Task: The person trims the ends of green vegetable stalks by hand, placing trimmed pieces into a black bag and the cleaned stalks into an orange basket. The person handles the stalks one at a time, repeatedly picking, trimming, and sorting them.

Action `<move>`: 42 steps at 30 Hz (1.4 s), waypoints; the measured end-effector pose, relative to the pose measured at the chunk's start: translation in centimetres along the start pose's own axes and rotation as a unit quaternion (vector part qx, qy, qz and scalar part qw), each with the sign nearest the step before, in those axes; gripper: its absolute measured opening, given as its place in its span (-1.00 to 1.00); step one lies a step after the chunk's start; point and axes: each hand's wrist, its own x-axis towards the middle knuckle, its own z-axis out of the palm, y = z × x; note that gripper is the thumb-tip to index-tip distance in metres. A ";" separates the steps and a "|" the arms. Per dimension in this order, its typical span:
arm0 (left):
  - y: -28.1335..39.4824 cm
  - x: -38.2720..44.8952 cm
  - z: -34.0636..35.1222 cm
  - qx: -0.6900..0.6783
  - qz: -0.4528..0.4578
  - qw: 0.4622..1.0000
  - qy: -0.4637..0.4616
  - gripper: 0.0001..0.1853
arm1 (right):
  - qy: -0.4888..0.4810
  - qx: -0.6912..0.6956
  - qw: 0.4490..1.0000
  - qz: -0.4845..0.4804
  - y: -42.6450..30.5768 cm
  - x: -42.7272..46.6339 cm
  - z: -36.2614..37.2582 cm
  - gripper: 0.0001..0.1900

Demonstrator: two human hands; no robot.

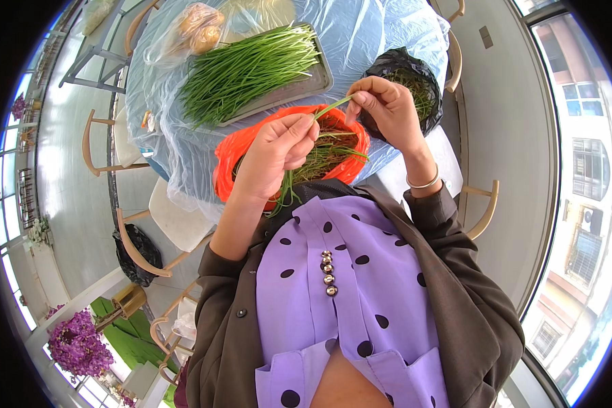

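Note:
Between my two hands a thin green stalk [332, 106], apparently a garlic chive, is stretched at a slant. My left hand [285, 145] pinches its lower end between thumb and fingers. The upper end sits in the fingertips of my right hand [383, 104], which wears a bracelet at the wrist. Directly below lies an open red plastic bag [229, 153] with a tangle of green and brown stalks [319, 158], partly hidden by my left hand. Beyond it, a metal tray [306, 87] carries a large heap of long green chives [250, 71], their pale ends to the right.
A black plastic bag [433, 120] of withered stalks stands at right on the table's plastic cover [352, 30]. A clear bag of round yellowish items [201, 30] lies far left. Wooden chairs [178, 211] surround the table. On the floor is another black bag [137, 252].

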 end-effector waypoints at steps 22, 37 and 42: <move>0.9 0.8 -2.7 -0.041 -0.081 0.994 -0.053 -0.70 | 0.103 -0.263 0.956 -0.075 1.4 -0.2 -2.1 -0.75; 5.0 7.7 -9.5 -0.386 -0.002 0.917 -0.100 -0.74 | -0.158 0.387 0.863 0.283 5.2 2.6 6.0 0.03; 5.9 10.4 -14.8 -0.419 0.043 0.906 -0.035 -0.75 | -0.220 0.508 0.770 0.318 3.8 1.0 9.1 0.10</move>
